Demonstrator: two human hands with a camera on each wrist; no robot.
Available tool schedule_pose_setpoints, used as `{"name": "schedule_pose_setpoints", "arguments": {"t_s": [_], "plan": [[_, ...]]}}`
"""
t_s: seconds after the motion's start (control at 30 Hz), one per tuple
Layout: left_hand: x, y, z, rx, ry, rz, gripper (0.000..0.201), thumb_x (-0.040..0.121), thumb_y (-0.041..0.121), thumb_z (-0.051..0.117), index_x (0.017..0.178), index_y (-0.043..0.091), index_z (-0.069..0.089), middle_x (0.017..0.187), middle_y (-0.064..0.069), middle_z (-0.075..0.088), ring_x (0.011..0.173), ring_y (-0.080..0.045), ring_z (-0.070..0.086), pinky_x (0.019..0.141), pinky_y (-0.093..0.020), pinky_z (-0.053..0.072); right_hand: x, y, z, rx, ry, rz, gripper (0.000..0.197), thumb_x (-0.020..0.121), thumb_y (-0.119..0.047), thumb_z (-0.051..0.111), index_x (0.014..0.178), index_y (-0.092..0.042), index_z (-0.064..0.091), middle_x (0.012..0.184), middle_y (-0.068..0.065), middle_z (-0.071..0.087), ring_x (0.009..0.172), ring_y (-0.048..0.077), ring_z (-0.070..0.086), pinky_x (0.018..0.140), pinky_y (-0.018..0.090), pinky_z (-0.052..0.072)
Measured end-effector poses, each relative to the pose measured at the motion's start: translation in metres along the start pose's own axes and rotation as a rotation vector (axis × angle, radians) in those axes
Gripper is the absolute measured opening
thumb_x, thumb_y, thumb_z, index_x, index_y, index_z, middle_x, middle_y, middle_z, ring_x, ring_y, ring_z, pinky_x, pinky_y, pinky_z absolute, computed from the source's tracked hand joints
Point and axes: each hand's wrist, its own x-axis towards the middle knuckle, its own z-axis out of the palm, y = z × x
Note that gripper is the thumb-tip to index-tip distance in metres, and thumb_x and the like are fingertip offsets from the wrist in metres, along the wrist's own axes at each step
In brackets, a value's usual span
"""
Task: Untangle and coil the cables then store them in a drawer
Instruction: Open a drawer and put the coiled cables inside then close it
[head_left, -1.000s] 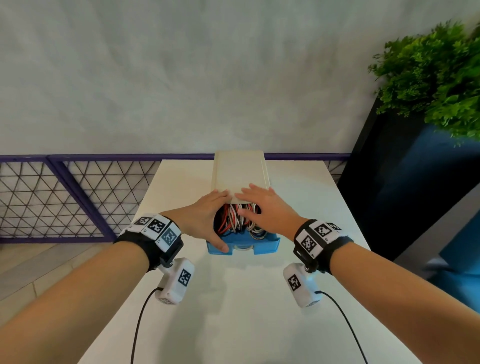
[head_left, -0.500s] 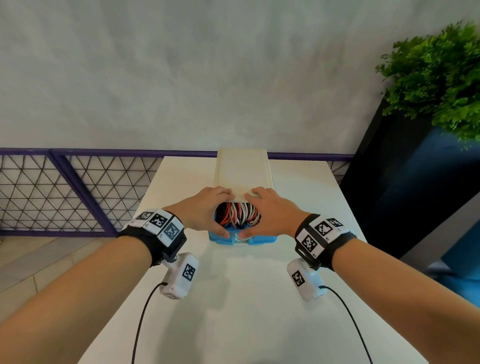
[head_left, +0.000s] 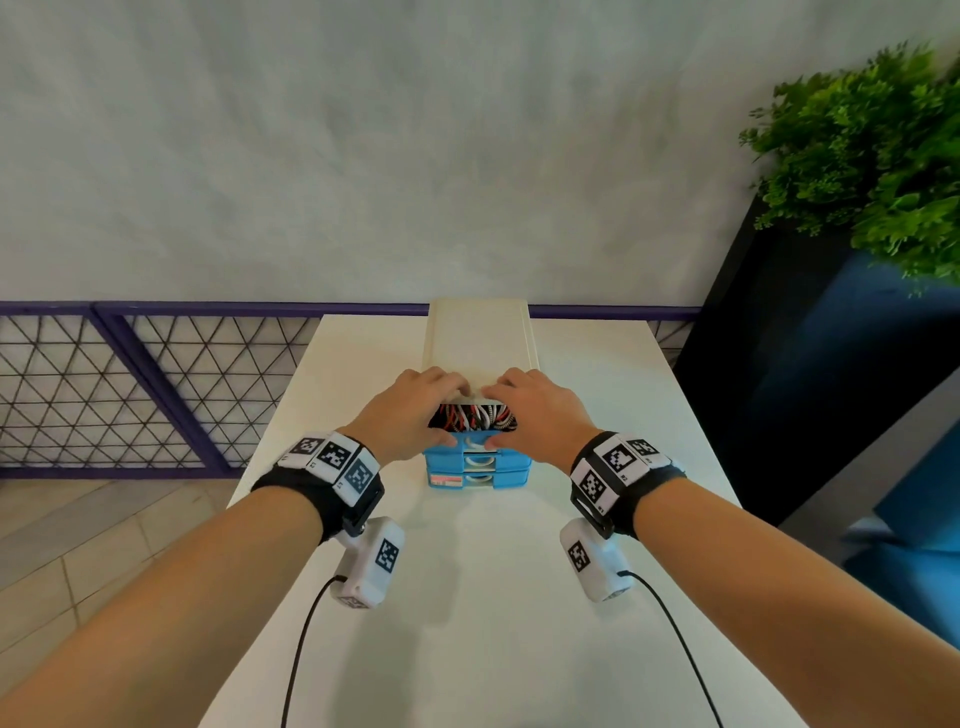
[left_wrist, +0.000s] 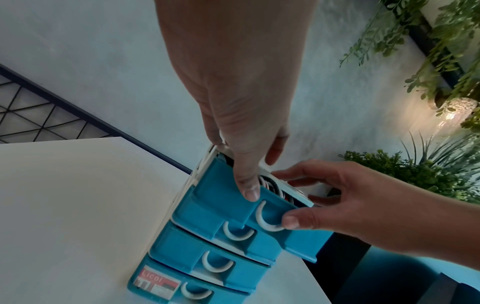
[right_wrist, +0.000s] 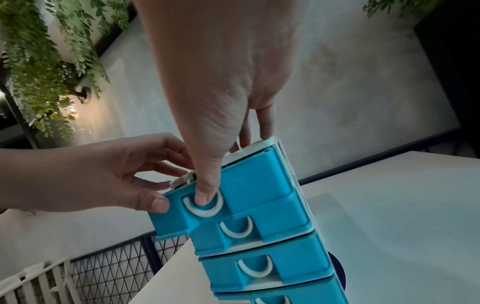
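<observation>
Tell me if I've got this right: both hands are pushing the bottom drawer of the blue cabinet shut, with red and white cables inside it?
Not quite: it is the top drawer, not the bottom one. The left wrist view shows the left hand and right hand on it, with the lower drawers beneath. The cables do lie inside.

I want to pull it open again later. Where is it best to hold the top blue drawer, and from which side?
Probably the white crescent handle recessed in the top blue drawer's front, approached from the front: it sits mid-width, so the pull stays straight.
</observation>
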Motion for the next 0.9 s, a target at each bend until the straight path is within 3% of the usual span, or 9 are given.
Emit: {"name": "schedule_pose_setpoints", "arguments": {"t_s": [0.1, 0.27, 0.47, 0.57, 0.67, 0.77, 0.9], "plan": [[-0.003, 0.002, 0.005, 0.017, -0.028, 0.011, 0.041, 0.086, 0.020, 0.064, 0.121, 0.035, 0.049, 0.138, 0.003, 0.037, 0.125, -0.025, 0.030, 0.090, -0.041, 0.044, -0.001, 0.000, 0.002, 0.022, 0.015, 0.008, 0.066, 0.082, -0.050, 0.066, 0.140, -0.027, 0.044, 0.132, -0.003, 0.046, 0.119, 0.018, 0.044, 0.084, 0.032, 0.046], [-0.003, -0.004, 0.011, 0.030, -0.005, -0.010, 0.035, 0.089, 0.024, 0.062, 0.123, 0.032, 0.059, 0.147, 0.002, 0.033, 0.132, -0.024, 0.026, 0.100, -0.043, 0.041, -0.004, -0.001, 0.004, 0.050, 0.017, 0.025, 0.065, 0.085, -0.049, 0.064, 0.142, -0.026, 0.042, 0.138, -0.003, 0.044, 0.125, 0.018, 0.042, 0.088, 0.032, 0.045], [-0.005, 0.003, 0.019, 0.220, 0.019, 0.010, 0.038, 0.096, 0.029, 0.047, 0.134, 0.036, 0.049, 0.147, -0.002, 0.029, 0.132, -0.027, 0.026, 0.087, -0.041, 0.049, -0.004, -0.004, 0.003, 0.037, 0.022, 0.024, 0.059, 0.088, -0.043, 0.062, 0.141, -0.025, 0.043, 0.136, -0.002, 0.045, 0.123, 0.019, 0.043, 0.089, 0.033, 0.047], [-0.004, 0.001, 0.023, 0.307, 0.025, 0.021, 0.042, 0.096, 0.024, 0.049, 0.136, 0.037, 0.045, 0.147, -0.004, 0.029, 0.131, -0.029, 0.027, 0.083, -0.039, 0.053, -0.005, -0.002, 0.001, 0.022, -0.001, 0.006, 0.057, 0.090, -0.035, 0.062, 0.142, -0.024, 0.041, 0.136, 0.000, 0.044, 0.122, 0.021, 0.043, 0.089, 0.034, 0.047], [-0.002, 0.001, 0.015, 0.148, 0.035, 0.008, 0.041, 0.090, 0.023, 0.059, 0.130, 0.031, 0.052, 0.140, -0.002, 0.041, 0.125, -0.028, 0.038, 0.092, -0.039, 0.046, -0.005, -0.001, 0.000, 0.010, -0.021, -0.006, 0.058, 0.090, -0.031, 0.063, 0.142, -0.024, 0.041, 0.135, 0.001, 0.045, 0.121, 0.023, 0.044, 0.090, 0.035, 0.046], [-0.001, -0.002, 0.003, -0.011, 0.059, -0.008, 0.046, 0.081, 0.019, 0.070, 0.118, 0.025, 0.044, 0.124, -0.001, 0.058, 0.108, -0.024, 0.055, 0.084, -0.036, 0.047, -0.002, -0.002, -0.001, 0.017, -0.012, 0.003, 0.058, 0.087, -0.030, 0.066, 0.140, -0.023, 0.044, 0.132, 0.001, 0.047, 0.118, 0.022, 0.046, 0.087, 0.034, 0.047], [-0.003, -0.011, -0.002, -0.024, -0.022, -0.037, 0.067, 0.082, 0.010, 0.067, 0.140, 0.021, 0.034, 0.141, -0.001, 0.048, 0.124, -0.021, 0.047, 0.097, -0.033, 0.042, 0.002, -0.002, -0.004, 0.010, -0.010, 0.010, 0.055, 0.085, -0.031, 0.069, 0.135, -0.024, 0.048, 0.127, 0.000, 0.050, 0.114, 0.021, 0.049, 0.079, 0.032, 0.045]]}}
